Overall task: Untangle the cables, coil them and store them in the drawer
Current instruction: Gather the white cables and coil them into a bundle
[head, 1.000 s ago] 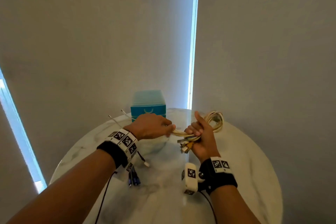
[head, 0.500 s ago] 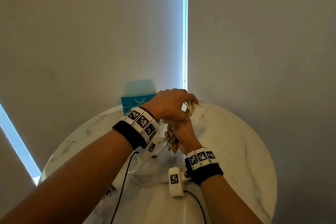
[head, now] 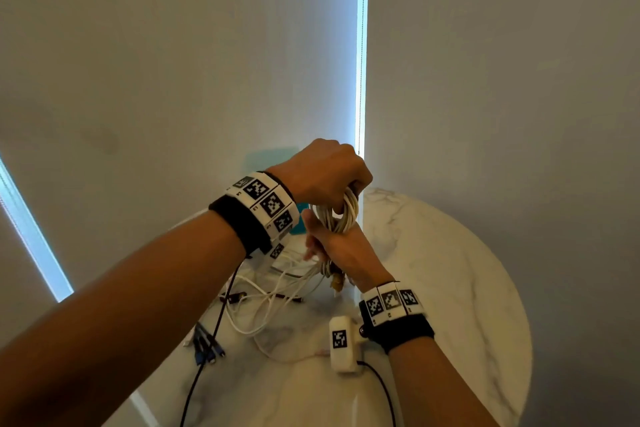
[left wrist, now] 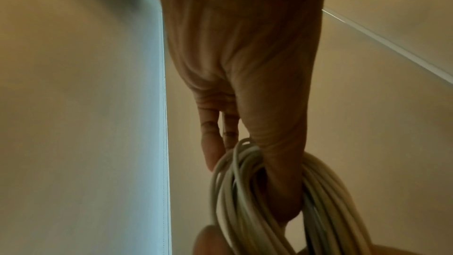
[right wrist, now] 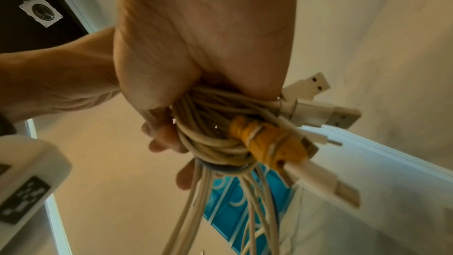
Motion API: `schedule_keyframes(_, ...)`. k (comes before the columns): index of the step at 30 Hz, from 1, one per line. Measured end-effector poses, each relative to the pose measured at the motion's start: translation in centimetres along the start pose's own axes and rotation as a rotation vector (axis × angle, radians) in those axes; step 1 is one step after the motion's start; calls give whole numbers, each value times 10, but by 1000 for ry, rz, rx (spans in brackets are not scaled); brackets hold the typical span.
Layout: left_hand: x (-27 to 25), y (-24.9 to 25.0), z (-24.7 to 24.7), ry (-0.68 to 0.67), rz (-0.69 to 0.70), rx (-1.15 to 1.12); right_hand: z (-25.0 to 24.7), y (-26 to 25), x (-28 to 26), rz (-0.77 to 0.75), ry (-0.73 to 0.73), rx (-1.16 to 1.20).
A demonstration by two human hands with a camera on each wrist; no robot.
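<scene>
- My left hand [head: 320, 172] curls its fingers [left wrist: 210, 146] around the cable coil [head: 341, 215], at 12 o'clock above my right.
- My right hand [head: 341, 251] grips the coil's bunched ends over the counter [head: 450, 270].

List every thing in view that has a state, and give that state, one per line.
White cable coil: looped, held off the table by both hands.
Left hand: grips the coil's top.
Right hand: grips the coil's lower part, plugs sticking out.
Loose white cables: uncoiled on the marble table.
Blue drawer box: mostly hidden.
</scene>
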State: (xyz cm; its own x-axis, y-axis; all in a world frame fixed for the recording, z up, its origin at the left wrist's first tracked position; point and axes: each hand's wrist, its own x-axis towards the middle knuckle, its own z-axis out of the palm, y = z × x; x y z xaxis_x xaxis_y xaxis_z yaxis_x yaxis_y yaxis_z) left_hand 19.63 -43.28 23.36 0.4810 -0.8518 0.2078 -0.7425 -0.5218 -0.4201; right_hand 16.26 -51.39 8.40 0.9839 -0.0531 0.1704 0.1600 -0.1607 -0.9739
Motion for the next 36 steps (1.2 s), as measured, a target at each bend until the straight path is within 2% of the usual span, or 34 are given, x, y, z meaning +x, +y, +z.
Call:
schedule_keyframes(2,1,4,1,20,14,3,0,0,-5,-43,-23,119)
schedule_keyframes(5,4,10,4,32,31,30,4,5,-6,70,-29,270)
schedule_keyframes(8,1,16,14,89,-26,-9,10,13,2,186,146,215)
schedule_keyframes(10,-2,16,27,142,-115,-175,7,14,4,202,271,186)
schedule_keyframes(12,-7,16,43,148,-182,-537,0,18,7,210,356,269)
schedule_keyframes(14,-13,19,56,49,-212,-839,-4,21,8,221,394,416)
schedule_keyframes(17,-27,28,73,-177,-342,-1079,-8,19,10,183,413,561)
schedule_keyframes(19,-36,27,90,-365,-376,-1131,-14,16,8,156,406,611)
schedule_keyframes(21,-45,23,107,-484,-333,-1056,-21,17,7,158,368,660)
schedule_keyframes(25,-51,13,125,-485,-241,-884,-25,16,6,170,326,842)
schedule_keyframes(29,-58,-8,119,-561,-244,-928,-34,11,2,165,317,844)
schedule_keyframes(31,-63,-19,119,-539,-268,-1118,-38,11,3,150,331,828)
schedule_keyframes(34,-69,-26,123,-442,-318,-1568,-40,10,7,126,360,867)
schedule_keyframes(36,-72,-26,126,-460,-331,-1771,-40,9,6,117,361,858)
